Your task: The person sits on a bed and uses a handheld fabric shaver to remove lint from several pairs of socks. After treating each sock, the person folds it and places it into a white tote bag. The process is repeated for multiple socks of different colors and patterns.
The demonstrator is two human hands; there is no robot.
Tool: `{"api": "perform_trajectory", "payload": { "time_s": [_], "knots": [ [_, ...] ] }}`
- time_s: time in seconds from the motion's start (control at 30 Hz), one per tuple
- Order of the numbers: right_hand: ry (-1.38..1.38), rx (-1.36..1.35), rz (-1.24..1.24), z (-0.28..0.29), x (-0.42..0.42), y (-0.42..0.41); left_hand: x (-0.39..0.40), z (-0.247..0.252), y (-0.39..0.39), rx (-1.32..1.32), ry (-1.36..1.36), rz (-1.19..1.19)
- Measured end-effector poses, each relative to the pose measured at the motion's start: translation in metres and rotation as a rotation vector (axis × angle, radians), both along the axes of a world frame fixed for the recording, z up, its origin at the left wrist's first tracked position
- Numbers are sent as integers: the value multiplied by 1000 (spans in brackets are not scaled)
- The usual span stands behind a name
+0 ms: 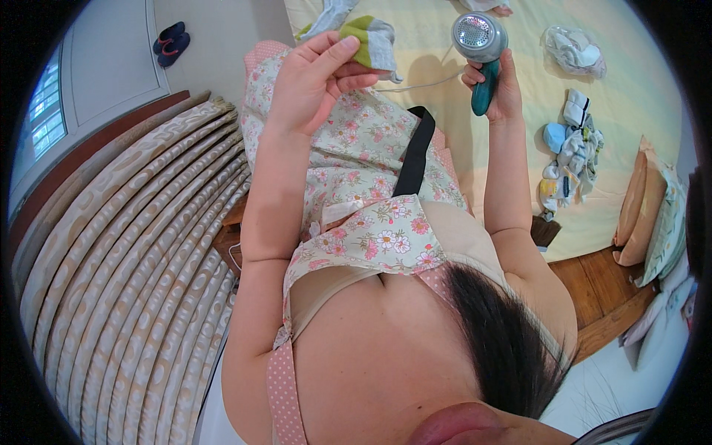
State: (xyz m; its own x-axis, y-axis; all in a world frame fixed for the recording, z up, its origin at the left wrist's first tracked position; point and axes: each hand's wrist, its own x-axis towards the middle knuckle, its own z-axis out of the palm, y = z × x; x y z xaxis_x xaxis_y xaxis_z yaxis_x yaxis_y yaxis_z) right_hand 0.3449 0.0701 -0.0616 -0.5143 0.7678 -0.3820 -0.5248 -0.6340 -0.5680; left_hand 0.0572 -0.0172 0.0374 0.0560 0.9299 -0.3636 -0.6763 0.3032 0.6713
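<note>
My left hand pinches a small lime-green and grey sock between thumb and fingers. Just behind it, a light grey cloth piece with a lime edge shows at the top; whether it is part of the same sock I cannot tell. In my right hand is an electric fabric shaver. Its round perforated metal head faces up towards me, and its dark green handle lies in my palm. The shaver head is apart from the sock. A thin pale cord runs between the two hands, over the bed.
The pale yellow bedsheet carries a clear plastic bag of white cloth and a pile of small socks. A brush sits by my right elbow. Cushions stand right, curtains left. Slippers are on the floor.
</note>
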Motion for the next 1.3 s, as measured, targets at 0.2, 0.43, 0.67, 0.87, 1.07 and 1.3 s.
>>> {"api": "perform_trajectory", "payload": {
  "time_s": [0.2,0.43,0.67,0.87,1.07,1.3],
  "knots": [
    [10,0,1,-1,-1,0,-1,0,-1,42,-31,-15],
    [-24,-15,-33,-5,0,2,2,0,0,33,100,-12],
    [-96,-74,-194,6,-11,3,6,-7,-3,35,266,0],
    [-215,-16,-224,17,-31,-9,20,-18,0,71,521,-15],
    [-232,-29,-202,21,-38,-14,24,-14,-1,72,561,-35],
    [-251,-22,-222,22,-37,-15,19,-14,-3,74,543,-12]
  ]
}}
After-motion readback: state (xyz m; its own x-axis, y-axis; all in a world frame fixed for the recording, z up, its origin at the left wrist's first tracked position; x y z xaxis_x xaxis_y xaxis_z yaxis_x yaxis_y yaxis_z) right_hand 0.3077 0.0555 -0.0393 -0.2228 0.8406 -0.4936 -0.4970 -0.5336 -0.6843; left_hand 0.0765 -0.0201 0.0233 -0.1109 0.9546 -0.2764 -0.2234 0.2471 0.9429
